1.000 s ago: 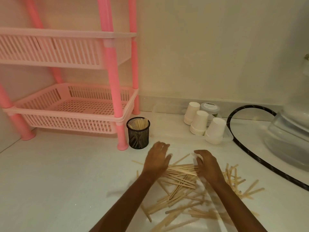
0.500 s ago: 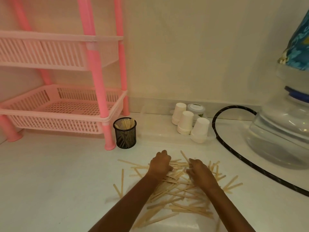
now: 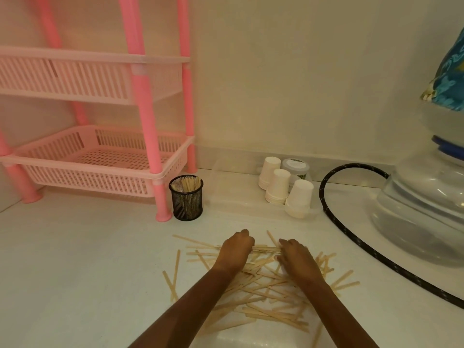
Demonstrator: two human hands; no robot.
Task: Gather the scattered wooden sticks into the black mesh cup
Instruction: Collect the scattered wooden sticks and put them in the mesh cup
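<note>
A loose heap of flat wooden sticks [image 3: 261,295] lies on the white counter in front of me. My left hand [image 3: 236,252] and my right hand [image 3: 296,257] rest on the far side of the heap, fingers curled, and a small bundle of sticks [image 3: 266,249] spans between them, held at both ends. The black mesh cup [image 3: 186,198] stands upright beyond and to the left of my left hand, beside a pink post, with several sticks standing inside it. A few stray sticks [image 3: 175,270] lie to the left of the heap.
A pink plastic shelf rack [image 3: 82,169] stands at the back left. Three stacks of white paper cups [image 3: 276,187] and a lidded jar [image 3: 296,168] sit at the back. A black hose [image 3: 351,237] curves along the right, next to a large clear water bottle [image 3: 421,217].
My hands have drawn closer together over the heap and closed on a small bundle of sticks. The view has shifted, so the cup and rack appear further left.
</note>
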